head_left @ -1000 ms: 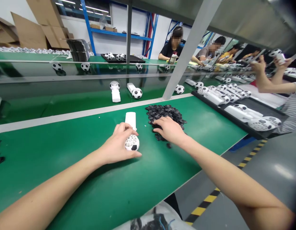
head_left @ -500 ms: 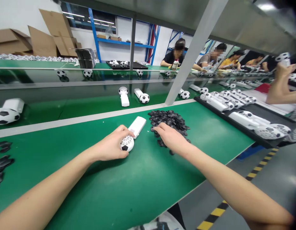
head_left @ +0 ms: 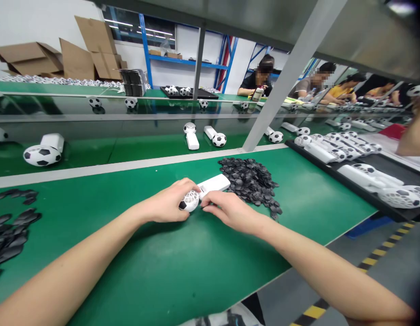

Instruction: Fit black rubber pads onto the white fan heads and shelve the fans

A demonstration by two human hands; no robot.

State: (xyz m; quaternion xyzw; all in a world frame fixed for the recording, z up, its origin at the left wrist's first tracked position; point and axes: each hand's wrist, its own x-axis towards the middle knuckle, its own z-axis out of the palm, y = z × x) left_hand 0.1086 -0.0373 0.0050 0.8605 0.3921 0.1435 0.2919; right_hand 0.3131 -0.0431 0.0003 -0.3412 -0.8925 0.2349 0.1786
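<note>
My left hand (head_left: 172, 201) is closed round the ball end of a white soccer-ball-headed device (head_left: 214, 183), whose flat white handle points right and away from me. White lattice and a black patch show on the ball. Close to the ball's right side, my right hand (head_left: 223, 206) pinches a small black piece (head_left: 202, 207), mostly hidden by the fingertips. Just beyond that hand lies a heap of small flat black pieces (head_left: 250, 176) on the green table (head_left: 155, 271).
More black pieces (head_left: 12, 235) lie at the left. A black tray (head_left: 345, 192) of similar devices stands at the right. Past the pale rail (head_left: 128, 164), several devices sit on a green belt. A slanted metal post (head_left: 281, 90) rises behind the heap. Co-workers (head_left: 260, 79) sit farther back.
My right hand has left the black heap and come left to the ball, with a small black piece in its fingers. The device's handle has swung clockwise, more to the right.
</note>
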